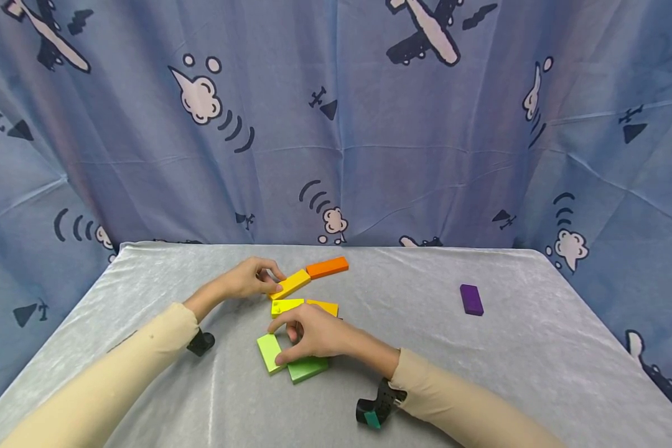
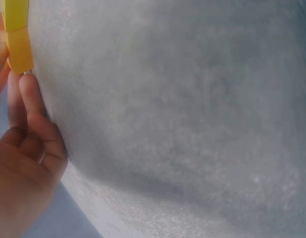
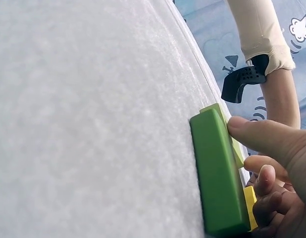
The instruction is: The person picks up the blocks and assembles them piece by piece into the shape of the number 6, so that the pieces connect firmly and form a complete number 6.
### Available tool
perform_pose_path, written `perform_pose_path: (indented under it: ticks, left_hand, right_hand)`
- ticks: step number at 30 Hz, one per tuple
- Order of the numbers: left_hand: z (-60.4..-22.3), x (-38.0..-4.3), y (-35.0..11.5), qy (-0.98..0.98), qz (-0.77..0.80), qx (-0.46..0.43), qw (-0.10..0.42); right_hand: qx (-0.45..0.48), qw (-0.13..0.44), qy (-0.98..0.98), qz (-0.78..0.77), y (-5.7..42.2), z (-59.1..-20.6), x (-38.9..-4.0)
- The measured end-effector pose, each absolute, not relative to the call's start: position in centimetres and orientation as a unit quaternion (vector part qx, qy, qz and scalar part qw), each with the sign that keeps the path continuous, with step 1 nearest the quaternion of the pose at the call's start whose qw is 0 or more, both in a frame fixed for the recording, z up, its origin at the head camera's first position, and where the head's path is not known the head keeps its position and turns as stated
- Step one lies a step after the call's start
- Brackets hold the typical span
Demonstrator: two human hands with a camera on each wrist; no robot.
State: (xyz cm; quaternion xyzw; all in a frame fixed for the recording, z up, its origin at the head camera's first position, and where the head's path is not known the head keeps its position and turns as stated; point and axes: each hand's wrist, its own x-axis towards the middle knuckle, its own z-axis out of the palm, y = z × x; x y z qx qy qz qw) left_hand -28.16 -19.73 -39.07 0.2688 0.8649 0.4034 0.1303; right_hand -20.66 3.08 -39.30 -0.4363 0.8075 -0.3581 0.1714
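In the head view my left hand point(image 1: 252, 278) pinches a yellow-orange block point(image 1: 292, 283) at its near left end, between thumb and fingers. The left wrist view shows fingertips at the end of that block point(image 2: 20, 52). My right hand point(image 1: 319, 333) holds a light green block point(image 1: 268, 350) by its two ends, index finger at the far end and thumb at the near one. Beside it lies a green block point(image 1: 308, 371), partly under the right hand; it looks large in the right wrist view point(image 3: 220, 173).
Between the hands lie a yellow block point(image 1: 285, 306) and an amber block point(image 1: 326, 307), partly covered by the right hand. An orange block point(image 1: 328, 267) meets the yellow-orange one's far end. A purple block point(image 1: 471, 300) lies apart at right on the grey cloth point(image 1: 414, 373). A patterned curtain point(image 1: 369, 186) hangs behind.
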Motion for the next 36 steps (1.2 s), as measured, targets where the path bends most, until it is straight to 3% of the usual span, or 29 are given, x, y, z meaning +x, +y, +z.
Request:
perform_pose_path:
  ticks: [15,36]
  left_hand:
    - [-38.66,-27.93,-19.86,0.848,0.415,0.307,0.121]
    - [-39.02,-28.12,-19.74,0.865,0.405,0.266,0.13]
  right_hand:
    - [-0.439,0.174,0.803,-0.363,3.15,-39.4,-20.83]
    - [-0.453,0.155,0.791,-0.38,3.57,-39.1,-21.04]
